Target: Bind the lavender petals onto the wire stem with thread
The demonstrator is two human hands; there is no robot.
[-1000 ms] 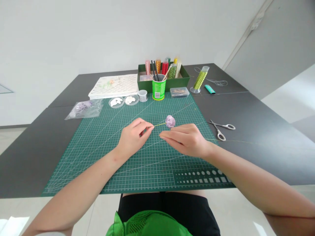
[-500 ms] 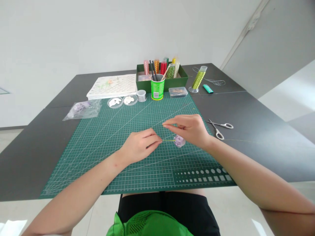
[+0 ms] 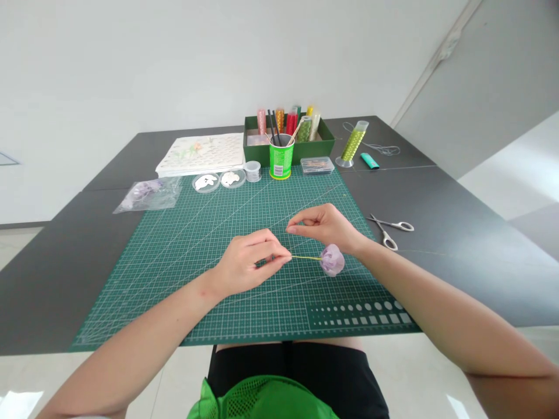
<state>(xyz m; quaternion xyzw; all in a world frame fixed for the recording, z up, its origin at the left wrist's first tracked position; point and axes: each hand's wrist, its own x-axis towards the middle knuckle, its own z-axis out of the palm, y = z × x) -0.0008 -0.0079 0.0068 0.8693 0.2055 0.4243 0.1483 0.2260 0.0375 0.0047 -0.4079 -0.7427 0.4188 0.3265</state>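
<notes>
Pinching flower stem (image 3: 307,257), left hand (image 3: 255,259), lilac bloom (image 3: 332,261)

At the bottom centre of the frame, the person is wearing a bright green garment (image 3: 283,404), which is bulging in a rounded shape, with mesh (image 3: 238,391) showing on its left part and a pointed flap (image 3: 208,398) sticking up at its left edge. Just above it in the picture, plain black shorts (image 3: 325,372) are covering the thighs. The left hand (image 3: 253,260), right hand (image 3: 327,226) and both forearms (image 3: 161,331) are showing bare.
</notes>
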